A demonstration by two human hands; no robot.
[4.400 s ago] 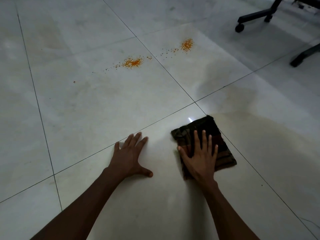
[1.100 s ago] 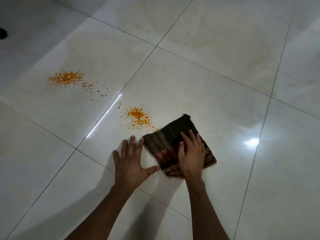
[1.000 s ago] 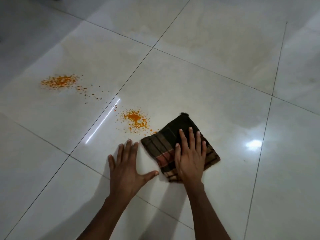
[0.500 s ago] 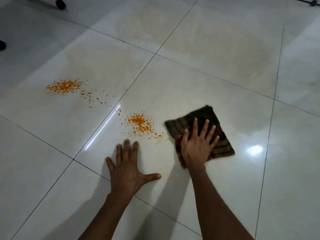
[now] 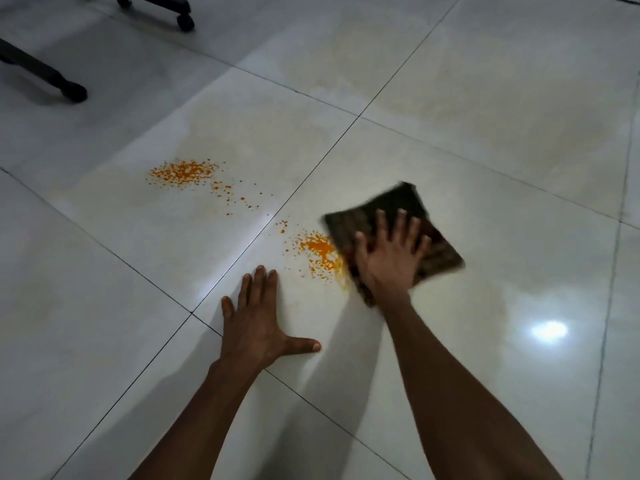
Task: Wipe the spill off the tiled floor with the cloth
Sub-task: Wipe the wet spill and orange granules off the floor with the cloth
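Note:
A dark folded cloth (image 5: 405, 209) lies flat on the pale tiled floor (image 5: 467, 168). My right hand (image 5: 389, 258) presses on it with fingers spread and straight. The cloth's left edge touches the nearer orange spill (image 5: 317, 249), a patch of splattered drops. A second orange patch (image 5: 181, 173) lies farther left across a tile joint, with a trail of specks between the two. My left hand (image 5: 258, 322) rests flat on the floor, fingers straight, thumb out, just below the nearer spill.
Black chair legs with castors (image 5: 71, 91) (image 5: 185, 22) stand at the top left. A bright light reflection (image 5: 549, 330) shines on the tile at right. Grey tile joints cross the floor.
My right hand has slid the cloth leftward, so its edge now meets the nearer spill. The view has shifted, showing chair legs at top left. My left hand stays planted.

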